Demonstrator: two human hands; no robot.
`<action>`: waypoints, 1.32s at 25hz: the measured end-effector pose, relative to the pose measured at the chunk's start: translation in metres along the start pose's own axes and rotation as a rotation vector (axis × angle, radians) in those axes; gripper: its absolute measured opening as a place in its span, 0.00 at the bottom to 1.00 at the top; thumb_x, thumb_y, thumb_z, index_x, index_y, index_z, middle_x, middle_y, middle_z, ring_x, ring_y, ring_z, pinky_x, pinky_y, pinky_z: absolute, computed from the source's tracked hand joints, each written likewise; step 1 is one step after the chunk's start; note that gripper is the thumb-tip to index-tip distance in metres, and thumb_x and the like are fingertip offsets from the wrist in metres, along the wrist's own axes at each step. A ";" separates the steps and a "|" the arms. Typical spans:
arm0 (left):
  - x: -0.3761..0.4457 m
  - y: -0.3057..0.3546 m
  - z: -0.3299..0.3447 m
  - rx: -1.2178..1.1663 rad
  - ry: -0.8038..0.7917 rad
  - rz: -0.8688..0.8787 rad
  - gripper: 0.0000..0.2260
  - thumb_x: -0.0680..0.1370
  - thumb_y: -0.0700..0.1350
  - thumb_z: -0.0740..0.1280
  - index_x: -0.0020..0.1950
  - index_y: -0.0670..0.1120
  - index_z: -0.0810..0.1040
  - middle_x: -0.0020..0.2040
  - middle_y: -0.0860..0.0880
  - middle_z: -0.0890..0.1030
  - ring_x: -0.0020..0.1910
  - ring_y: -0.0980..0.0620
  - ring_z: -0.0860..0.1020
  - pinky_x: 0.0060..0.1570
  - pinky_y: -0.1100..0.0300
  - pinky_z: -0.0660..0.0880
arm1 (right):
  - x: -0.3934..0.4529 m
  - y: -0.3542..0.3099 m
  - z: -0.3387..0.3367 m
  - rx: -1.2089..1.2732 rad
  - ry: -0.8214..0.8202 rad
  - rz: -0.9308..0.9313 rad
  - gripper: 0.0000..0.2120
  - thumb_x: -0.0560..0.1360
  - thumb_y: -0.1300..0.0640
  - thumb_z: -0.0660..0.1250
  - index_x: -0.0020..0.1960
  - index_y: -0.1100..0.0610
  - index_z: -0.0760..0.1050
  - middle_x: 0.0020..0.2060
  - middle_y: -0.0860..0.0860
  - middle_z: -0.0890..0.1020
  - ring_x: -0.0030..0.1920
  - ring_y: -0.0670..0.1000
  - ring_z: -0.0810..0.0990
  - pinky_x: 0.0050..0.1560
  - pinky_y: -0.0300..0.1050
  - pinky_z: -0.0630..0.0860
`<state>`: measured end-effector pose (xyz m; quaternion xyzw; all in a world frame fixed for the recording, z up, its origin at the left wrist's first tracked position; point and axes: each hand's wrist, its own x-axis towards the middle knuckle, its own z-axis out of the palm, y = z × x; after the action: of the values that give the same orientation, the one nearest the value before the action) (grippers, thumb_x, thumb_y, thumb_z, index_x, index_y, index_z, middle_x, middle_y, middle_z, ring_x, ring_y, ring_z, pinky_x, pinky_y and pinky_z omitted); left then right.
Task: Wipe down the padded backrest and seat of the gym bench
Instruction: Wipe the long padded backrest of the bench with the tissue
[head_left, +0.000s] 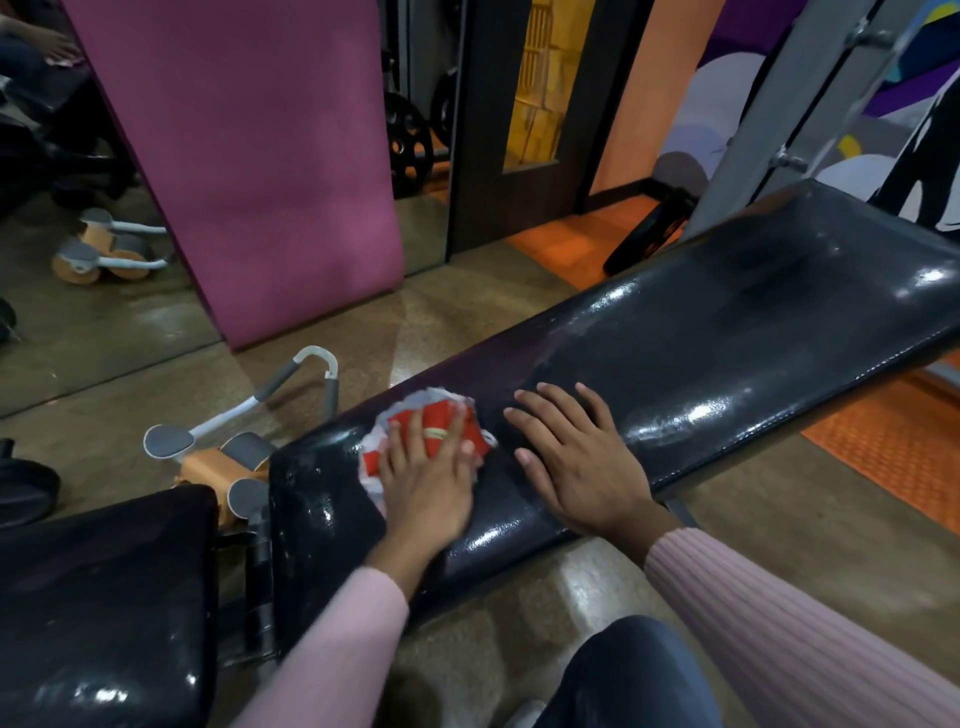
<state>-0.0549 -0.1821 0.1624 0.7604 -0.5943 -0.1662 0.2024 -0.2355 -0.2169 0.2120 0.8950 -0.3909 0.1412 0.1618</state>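
seat pad (104, 613) at lower left: black vinyl, glossy, set apart from the backrest by a narrow gap where the frame shows; no hand is on it, so by judgement it is not the part being wiped now. behind it on the floor lies an orange and grey roller device (228, 457), near the bench but not touching the pads as far as can be told. left hand (426, 478): flat, fingers straight and spread, pressing a red and white cloth (426, 431) onto the lower end of the padded backrest (727, 332); the palm covers most of the cloth, which likely spreads the pressure over a broad patch and keeps the cloth from bunching. right hand (576, 462): just beside the left, apart from the cloth, laid flat on bare vinyl with fingers straight, holding nothing; it appears to serve as a brace for the person leaning over the bench. the backrest rises to the right toward a grey metal upright (769, 104); its surface shows streaked sheen along the middle, possibly wet. judgement: the wiping stands at the low end of the backrest, and the seat remains to be checked.
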 end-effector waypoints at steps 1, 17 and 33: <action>-0.009 0.012 0.003 0.031 0.004 0.062 0.22 0.81 0.58 0.43 0.75 0.66 0.41 0.79 0.46 0.44 0.76 0.43 0.40 0.73 0.46 0.39 | 0.000 -0.001 0.000 -0.003 -0.002 -0.002 0.23 0.83 0.46 0.48 0.69 0.54 0.72 0.68 0.52 0.74 0.71 0.54 0.68 0.72 0.58 0.60; 0.019 -0.008 0.000 0.050 -0.015 0.049 0.24 0.80 0.58 0.44 0.75 0.65 0.43 0.79 0.46 0.46 0.77 0.41 0.43 0.74 0.45 0.42 | 0.003 -0.003 0.000 -0.164 -0.029 -0.109 0.21 0.82 0.45 0.53 0.71 0.49 0.69 0.70 0.51 0.72 0.72 0.58 0.68 0.70 0.66 0.59; -0.005 -0.026 0.004 0.052 -0.012 0.054 0.22 0.78 0.64 0.38 0.72 0.68 0.38 0.79 0.49 0.43 0.76 0.43 0.39 0.73 0.46 0.40 | 0.013 -0.047 0.020 0.003 0.009 0.032 0.22 0.82 0.48 0.51 0.71 0.53 0.71 0.71 0.51 0.72 0.73 0.54 0.66 0.71 0.59 0.62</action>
<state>-0.0360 -0.1720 0.1454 0.7481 -0.6198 -0.1499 0.1834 -0.1894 -0.2037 0.1907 0.8883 -0.4041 0.1483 0.1601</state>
